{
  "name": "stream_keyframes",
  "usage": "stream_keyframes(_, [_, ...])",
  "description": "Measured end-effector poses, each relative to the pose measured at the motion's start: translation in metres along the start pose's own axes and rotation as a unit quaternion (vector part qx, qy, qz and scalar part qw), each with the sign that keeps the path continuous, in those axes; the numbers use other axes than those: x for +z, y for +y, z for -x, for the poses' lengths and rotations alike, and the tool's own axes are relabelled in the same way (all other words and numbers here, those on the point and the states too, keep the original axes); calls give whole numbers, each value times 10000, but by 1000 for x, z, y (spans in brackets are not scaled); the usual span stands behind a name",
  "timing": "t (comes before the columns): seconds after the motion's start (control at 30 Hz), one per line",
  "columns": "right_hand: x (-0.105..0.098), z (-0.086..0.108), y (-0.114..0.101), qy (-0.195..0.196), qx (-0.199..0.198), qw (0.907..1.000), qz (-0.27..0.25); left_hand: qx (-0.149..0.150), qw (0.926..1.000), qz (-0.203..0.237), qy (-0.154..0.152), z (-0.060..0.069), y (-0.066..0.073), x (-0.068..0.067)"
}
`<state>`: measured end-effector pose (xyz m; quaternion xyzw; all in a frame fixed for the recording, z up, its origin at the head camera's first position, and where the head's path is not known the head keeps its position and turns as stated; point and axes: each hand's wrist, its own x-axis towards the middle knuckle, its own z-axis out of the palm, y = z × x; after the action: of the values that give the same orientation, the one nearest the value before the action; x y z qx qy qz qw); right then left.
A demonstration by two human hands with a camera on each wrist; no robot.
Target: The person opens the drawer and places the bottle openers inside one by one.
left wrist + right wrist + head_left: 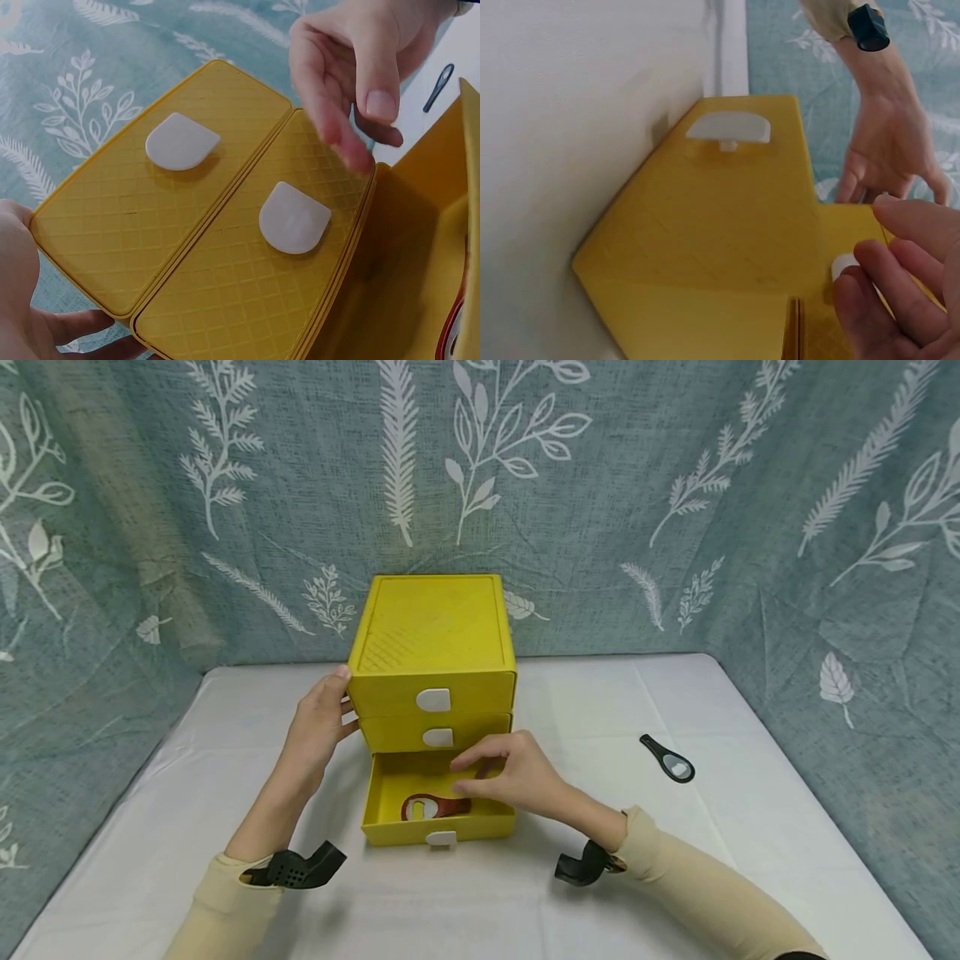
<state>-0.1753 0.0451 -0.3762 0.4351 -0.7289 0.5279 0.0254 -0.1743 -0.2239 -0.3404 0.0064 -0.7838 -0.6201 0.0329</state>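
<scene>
A yellow cabinet (435,622) with white tabs has its bottom drawer (397,833) pulled out. Inside the drawer lies a red magnifying glass (450,807), its lens end to the left; only its red rim shows at the edge of the left wrist view. My left hand (315,722) rests against the cabinet's left side, thumb near the upper front corner. Above the drawer's right part is my right hand (517,772), thumb and fingers apart and loosely bent around nothing. Its fingertips hover near the magnifying glass's handle.
A black magnifying glass (667,758) lies on the white tablecloth (592,718) to the right. The upper two drawers stay closed above the open one. A leaf-patterned green curtain (300,485) hangs behind the table and along both sides.
</scene>
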Motion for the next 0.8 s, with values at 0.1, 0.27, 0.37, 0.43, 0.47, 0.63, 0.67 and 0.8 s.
stream_keyframes(0.1, [-7,3,-4,4,-143,9999,23,-2,10000,9,14,0,0,0])
stream_keyframes(0.27, [-22,11,-1,48,-133,9998,115,-29,10000,39,27,-1,1,-1])
stream_keyframes(0.37, [-34,18,2,113,-6,9997,213,-57,10000,30,31,-1,1,-1])
stream_keyframes(0.43, [-42,22,4,170,143,9993,285,-69,10000,17,34,0,1,-2])
stream_keyframes(0.47, [-47,25,5,209,238,9990,319,-67,10000,7,39,0,1,-2])
stream_keyframes(0.63, [-75,39,11,468,657,9946,651,-36,10000,1,87,0,1,-2])
stream_keyframes(0.67, [-81,43,13,519,724,9930,771,-24,10000,18,87,0,1,-1])
stream_keyframes(0.8, [-107,65,31,739,1086,9848,1134,40,10000,-8,82,-2,-1,2])
